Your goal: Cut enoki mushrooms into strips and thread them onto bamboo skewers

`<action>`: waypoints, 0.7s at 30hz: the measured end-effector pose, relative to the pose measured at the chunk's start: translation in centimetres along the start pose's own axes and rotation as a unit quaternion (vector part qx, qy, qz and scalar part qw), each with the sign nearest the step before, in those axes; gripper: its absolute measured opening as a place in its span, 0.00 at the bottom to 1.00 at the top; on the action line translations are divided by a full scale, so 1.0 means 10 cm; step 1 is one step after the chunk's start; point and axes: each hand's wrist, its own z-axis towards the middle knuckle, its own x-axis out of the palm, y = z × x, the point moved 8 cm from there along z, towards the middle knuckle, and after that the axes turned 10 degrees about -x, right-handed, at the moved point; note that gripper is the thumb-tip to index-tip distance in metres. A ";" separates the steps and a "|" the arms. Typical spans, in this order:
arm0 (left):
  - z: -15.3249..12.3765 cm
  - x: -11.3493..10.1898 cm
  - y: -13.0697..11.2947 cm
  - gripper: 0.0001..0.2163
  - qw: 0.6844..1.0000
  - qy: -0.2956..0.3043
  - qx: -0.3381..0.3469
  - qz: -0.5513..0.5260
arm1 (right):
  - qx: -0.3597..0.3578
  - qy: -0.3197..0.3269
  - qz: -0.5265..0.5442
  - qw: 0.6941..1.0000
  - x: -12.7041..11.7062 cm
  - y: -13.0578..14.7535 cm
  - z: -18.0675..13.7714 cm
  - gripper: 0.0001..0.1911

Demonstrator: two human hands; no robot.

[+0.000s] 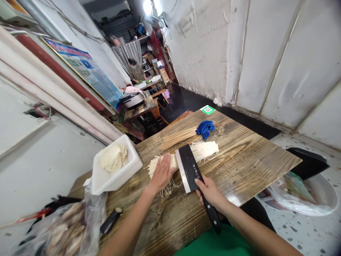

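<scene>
My left hand (161,174) lies flat with stretched fingers on a bunch of enoki mushrooms (153,164), pressing it onto the wooden table. The fingers of my right hand (209,192) are wrapped around a cleaver (188,167) where its black handle meets the broad dark blade. The blade stands just right of the bunch, near its cut end; whether the edge touches it I cannot tell. Another enoki bunch (207,150) lies beyond the blade to the right. Loose enoki strands (167,188) are scattered below my left hand.
Beyond the mushrooms are wooden skewers (177,138) and a blue cloth (205,128). At left stand a white foam box (133,165) holding enoki, a bag of brownish food (66,227) and a dark eggplant piece (110,221). A lined bin (322,193) is at right; a person (136,74) works behind.
</scene>
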 end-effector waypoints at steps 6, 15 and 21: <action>0.14 -0.05 -0.04 0.27 0.999 -0.009 -0.037 -0.038 | 0.008 -0.010 0.004 1.000 0.08 -0.08 0.00 0.21; 0.15 0.15 -0.02 0.27 0.998 -0.013 -0.039 -0.038 | 0.011 0.007 0.005 1.000 0.11 -0.12 0.04 0.21; 0.16 0.14 -0.02 0.26 0.998 -0.013 -0.036 -0.049 | 0.009 0.006 -0.004 1.000 0.12 -0.12 0.06 0.20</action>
